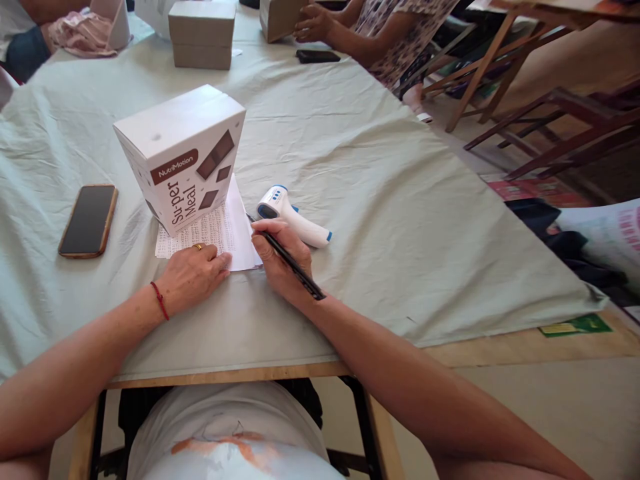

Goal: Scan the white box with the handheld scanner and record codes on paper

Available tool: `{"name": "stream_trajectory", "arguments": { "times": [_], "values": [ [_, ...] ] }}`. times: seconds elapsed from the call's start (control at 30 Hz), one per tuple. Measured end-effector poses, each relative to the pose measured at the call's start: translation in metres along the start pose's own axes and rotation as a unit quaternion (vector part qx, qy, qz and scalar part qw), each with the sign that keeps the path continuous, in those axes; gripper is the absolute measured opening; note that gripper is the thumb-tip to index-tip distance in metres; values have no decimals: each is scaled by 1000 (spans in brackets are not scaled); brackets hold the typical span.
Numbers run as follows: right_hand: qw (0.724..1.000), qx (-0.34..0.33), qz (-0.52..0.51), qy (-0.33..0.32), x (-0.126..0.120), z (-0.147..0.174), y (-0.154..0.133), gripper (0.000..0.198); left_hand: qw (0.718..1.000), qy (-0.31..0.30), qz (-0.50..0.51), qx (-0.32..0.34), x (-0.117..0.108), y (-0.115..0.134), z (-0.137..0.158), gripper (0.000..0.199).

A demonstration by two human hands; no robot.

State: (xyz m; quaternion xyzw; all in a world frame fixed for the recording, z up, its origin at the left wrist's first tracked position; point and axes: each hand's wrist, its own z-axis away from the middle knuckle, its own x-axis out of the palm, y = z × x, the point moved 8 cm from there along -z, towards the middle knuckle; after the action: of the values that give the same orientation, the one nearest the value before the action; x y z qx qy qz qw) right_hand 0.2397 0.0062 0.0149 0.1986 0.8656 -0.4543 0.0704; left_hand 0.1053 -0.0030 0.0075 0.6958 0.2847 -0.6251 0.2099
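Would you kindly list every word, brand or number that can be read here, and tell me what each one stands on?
"NutriMotion": on the dark band of the white box.
"Su·per Meal": on the same box, below the band.
Rows on the paper: too small to read.
Marks on the thermometer: too small.
Green packet: blurred.
Pink print on the white sack: blurred and cut off.

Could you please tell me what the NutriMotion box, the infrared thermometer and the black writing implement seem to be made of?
NutriMotion box: likely smooth printed cardboard, given its crisp folded edges.
Infrared thermometer: probably hard plastic, white with blue parts and moulded curves.
Black writing implement: plastic or lacquered wood; its sheen leaves it open.
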Motion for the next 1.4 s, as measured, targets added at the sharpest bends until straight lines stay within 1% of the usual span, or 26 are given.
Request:
{"name": "stream_trajectory", "arguments": {
  "times": [0.1, 0.17, 0.27, 0.33, 0.4, 0.47, 0.6, 0.73, 0.8, 0.87, 0.93, 0.97, 1.0, 1.03, 1.07, 1.1, 1.13, 1.17, 1.2, 1.23, 1.27, 1.3, 1.33, 1.37, 1.4],
  "values": [
    [997, -30, 16, -76, 12, 0, 4, 22, 1000, 2, -2, 0, 1, 0, 0, 24],
    [992, -37, 48, -110, 16, 1, 13, 34, 1000, -1, -1, 0, 1, -1, 0, 24],
    [978, -52, 125, -155, 19, 2, 25, 51, 1000, -3, 3, 3, 2, -1, 0, 25],
    [962, -59, 186, -190, 21, 4, 31, 55, 1000, -5, 5, 3, 3, -2, 0, 24],
    [948, -62, 229, -214, 23, 5, 34, 53, 1000, -9, 6, 4, 3, -2, 0, 24],
    [942, -64, 242, -224, 23, 5, 33, 54, 1000, -13, 4, 4, 4, -2, 1, 24],
    [950, -64, 215, -219, 22, 3, 27, 54, 1000, -10, 5, 5, 2, -3, 1, 24],
    [962, -66, 174, -200, 18, 1, 14, 38, 1000, 0, 8, 10, 1, -3, 2, 26],
    [961, -73, 162, -209, 20, 1, 7, 32, 1000, 4, 9, 7, 2, -4, 2, 27],
    [957, -81, 161, -226, 24, 2, 2, 32, 1000, 9, 15, 5, 3, -4, 2, 27],
    [954, -80, 172, -232, 25, 3, 2, 30, 999, 35, 36, 9, -2, -4, 3, 26],
    [953, -76, 179, -231, 25, 3, 4, 30, 996, 68, 57, 9, -9, -6, 4, 24],
    [953, -72, 185, -228, 24, 3, 6, 30, 989, 119, 82, 2, -20, -9, 6, 20],
    [953, -69, 190, -225, 24, 3, 8, 30, 976, 187, 108, -9, -34, -14, 9, 15],
    [953, -68, 194, -224, 23, 3, 9, 31, 955, 265, 127, -27, -50, -22, 16, 11],
    [952, -69, 198, -223, 23, 3, 10, 31, 926, 350, 135, -49, -65, -31, 25, 12],
    [951, -72, 201, -224, 23, 3, 11, 32, 892, 425, 134, -73, -77, -40, 35, 18],
    [950, -75, 204, -225, 23, 3, 11, 32, 860, 483, 128, -99, -85, -50, 45, 28],
    [949, -76, 206, -226, 23, 3, 11, 32, 835, 520, 127, -125, -88, -60, 52, 40],
    [949, -76, 207, -227, 23, 2, 11, 33, 825, 524, 142, -156, -85, -72, 54, 54],
    [949, -73, 206, -228, 23, 2, 11, 33, 823, 508, 173, -189, -77, -86, 52, 70],
    [949, -70, 205, -229, 23, 2, 11, 33, 825, 474, 216, -220, -65, -101, 48, 84],
    [949, -66, 203, -230, 23, 2, 12, 34, 824, 435, 263, -249, -50, -114, 44, 94],
    [950, -64, 202, -231, 23, 2, 12, 34, 820, 401, 308, -269, -36, -125, 40, 98],
    [950, -63, 202, -232, 23, 2, 12, 34, 818, 367, 352, -270, -24, -132, 35, 98]
  ]
}}
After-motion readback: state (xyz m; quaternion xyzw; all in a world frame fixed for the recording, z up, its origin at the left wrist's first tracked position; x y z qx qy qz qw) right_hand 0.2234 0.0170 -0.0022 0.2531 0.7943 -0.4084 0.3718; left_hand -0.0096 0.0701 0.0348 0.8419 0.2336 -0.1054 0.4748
